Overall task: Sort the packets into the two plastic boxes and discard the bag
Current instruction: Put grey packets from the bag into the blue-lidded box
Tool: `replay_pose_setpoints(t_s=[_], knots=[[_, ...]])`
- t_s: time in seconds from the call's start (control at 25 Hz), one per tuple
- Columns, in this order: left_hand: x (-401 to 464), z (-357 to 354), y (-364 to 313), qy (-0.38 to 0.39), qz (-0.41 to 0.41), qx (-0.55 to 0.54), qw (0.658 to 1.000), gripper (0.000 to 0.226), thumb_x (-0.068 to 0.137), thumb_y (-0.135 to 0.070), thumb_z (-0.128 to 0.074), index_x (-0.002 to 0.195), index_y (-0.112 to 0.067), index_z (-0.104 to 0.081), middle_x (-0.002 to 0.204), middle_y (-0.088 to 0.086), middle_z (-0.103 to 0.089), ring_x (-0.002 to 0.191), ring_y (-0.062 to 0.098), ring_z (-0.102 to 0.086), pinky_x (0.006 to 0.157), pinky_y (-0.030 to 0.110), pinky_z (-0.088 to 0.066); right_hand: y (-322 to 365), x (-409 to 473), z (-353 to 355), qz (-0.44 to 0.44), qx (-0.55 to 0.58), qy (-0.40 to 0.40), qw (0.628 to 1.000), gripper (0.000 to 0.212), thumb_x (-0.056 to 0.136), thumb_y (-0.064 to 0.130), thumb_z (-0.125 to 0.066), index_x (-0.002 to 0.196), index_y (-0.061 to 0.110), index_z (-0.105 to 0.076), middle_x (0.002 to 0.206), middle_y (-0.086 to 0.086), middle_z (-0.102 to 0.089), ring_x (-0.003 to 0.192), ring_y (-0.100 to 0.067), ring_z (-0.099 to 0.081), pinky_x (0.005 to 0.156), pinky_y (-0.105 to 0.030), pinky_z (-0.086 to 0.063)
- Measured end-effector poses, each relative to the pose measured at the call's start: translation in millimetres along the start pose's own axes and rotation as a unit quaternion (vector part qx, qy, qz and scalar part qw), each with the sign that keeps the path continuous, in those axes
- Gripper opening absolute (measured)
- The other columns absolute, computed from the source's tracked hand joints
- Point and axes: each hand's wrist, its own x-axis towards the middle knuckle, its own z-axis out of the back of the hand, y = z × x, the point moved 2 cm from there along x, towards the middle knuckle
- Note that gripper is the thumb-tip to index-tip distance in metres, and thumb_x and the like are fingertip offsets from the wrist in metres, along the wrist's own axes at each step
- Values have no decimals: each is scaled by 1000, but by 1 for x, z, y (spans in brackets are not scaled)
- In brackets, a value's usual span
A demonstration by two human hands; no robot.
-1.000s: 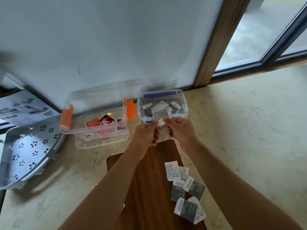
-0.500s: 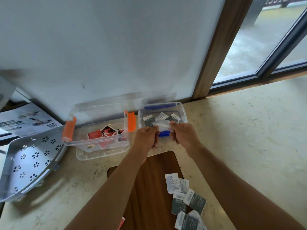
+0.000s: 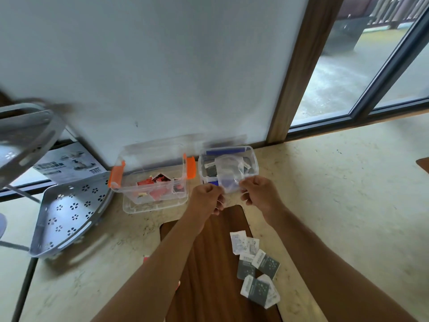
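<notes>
The person is holding a clear plastic bag [image 3: 228,176] between both hands, directly over the near rim of the small box with blue clips [image 3: 251,159]. The left hand [image 3: 206,198] is pinching the bag's lower left corner; the right hand [image 3: 258,194] is pinching its lower right corner. Both hands are clenched on the film, fingers curled under.

The bag is standing roughly upright, its long axis running from the hands up and away toward the wall, so the far end is hanging above the inside of the blue-clipped box. Which end is the mouth cannot be told; the film is transparent and blurred. Judged from this hold, the bag is being stretched or shaken out over the box so that any contents would fall inside rather than onto the counter [image 3: 336,194].

The blue-clipped box is holding dark grey and white packets. Just left of it, the larger box with orange clips [image 3: 153,182] is holding red packets [image 3: 160,180], so the sort appears to go by colour.

Nearer the person than the blue-clipped box, a loose cluster of grey and white packets [image 3: 255,268] is lying on the right edge of a wooden board [image 3: 209,252]; these are not yet sorted. A red scrap is showing at the board's left edge, mostly hidden by the left forearm. The bag is not yet discarded.
</notes>
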Motion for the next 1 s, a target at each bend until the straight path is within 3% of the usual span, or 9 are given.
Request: replay_pose_setpoints(t_s=[0.32, 0.56, 0.8, 1.0], knots=[[-122, -33, 71, 53, 14, 64, 996, 15, 96, -25, -66, 94, -12, -71, 77, 6, -71, 60, 13, -58, 54, 22, -47, -81, -123, 53, -34, 9, -17, 999, 6, 94, 17, -66, 96, 14, -71, 83, -5, -73, 67, -17, -65, 65, -29, -54], [-209, -107, 160, 148, 61, 149, 976, 21, 92, -23, -71, 77, -8, -74, 66, 5, -68, 46, 10, -50, 46, 20, -41, -189, -227, 119, -101, 4, -65, 993, 2, 90, 10, -71, 91, 11, -73, 77, -5, -71, 56, -14, -61, 59, -33, -49], [-271, -165, 232, 217, 88, 267, 935, 22, 85, -26, -73, 72, -8, -80, 69, 9, -77, 53, 16, -59, 57, 28, -48, -272, -312, 168, -153, -61, -92, 982, 3, 88, 16, -75, 90, 16, -73, 83, -4, -73, 59, -9, -64, 56, -22, -51], [-302, -191, 250, 247, 106, 313, 911, 25, 85, -21, -73, 63, -10, -76, 61, 3, -73, 37, 4, -49, 45, 20, -38, -305, -347, 191, -177, -132, -114, 969, 14, 83, 27, -76, 96, 22, -75, 88, 2, -74, 80, -13, -70, 74, -31, -57]])
